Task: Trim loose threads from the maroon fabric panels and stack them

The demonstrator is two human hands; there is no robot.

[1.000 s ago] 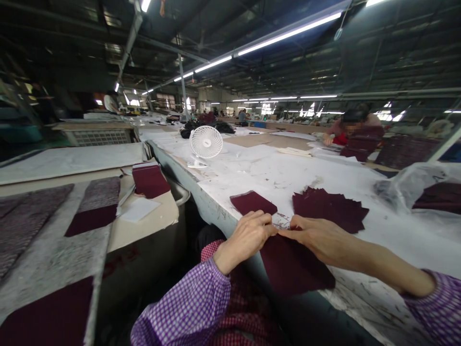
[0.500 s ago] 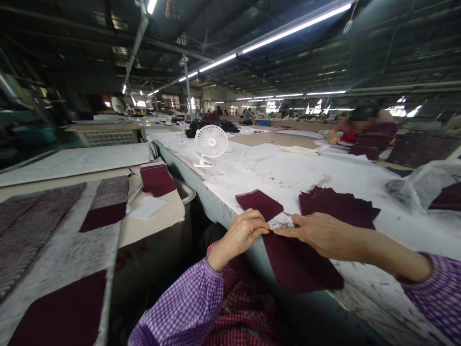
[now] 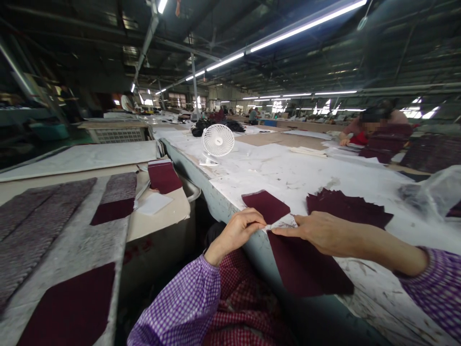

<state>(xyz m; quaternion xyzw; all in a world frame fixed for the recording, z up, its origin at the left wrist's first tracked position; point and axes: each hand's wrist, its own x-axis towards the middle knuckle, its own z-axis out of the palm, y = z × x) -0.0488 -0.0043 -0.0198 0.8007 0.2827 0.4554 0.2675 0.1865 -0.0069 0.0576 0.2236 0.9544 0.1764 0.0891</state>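
A maroon fabric piece (image 3: 306, 266) lies over the table's near edge, with its lower part hanging down. At its upper left corner my right hand (image 3: 320, 233) presses with a stretched index finger, its thumb held apart. My left hand (image 3: 241, 230) is closed in a pinch beside that corner. A small pale bit shows at its fingertips, too small to name. Just beyond my hands lies another maroon piece (image 3: 266, 205). A fanned stack of maroon pieces (image 3: 345, 206) rests behind my right hand, which partly covers it.
A white fan (image 3: 218, 140) stands on the long table (image 3: 259, 178). On a lower surface at left lie a maroon piece (image 3: 72, 307), a small stack (image 3: 164, 177) and a white card (image 3: 154, 203). Clear plastic (image 3: 432, 192) is at right. A person (image 3: 378, 125) bends over the table's far side.
My left fingertips have shifted slightly up and away from the fabric corner, and a pale bit now shows there. My right index finger stays on the corner. The whole view has swung a little left.
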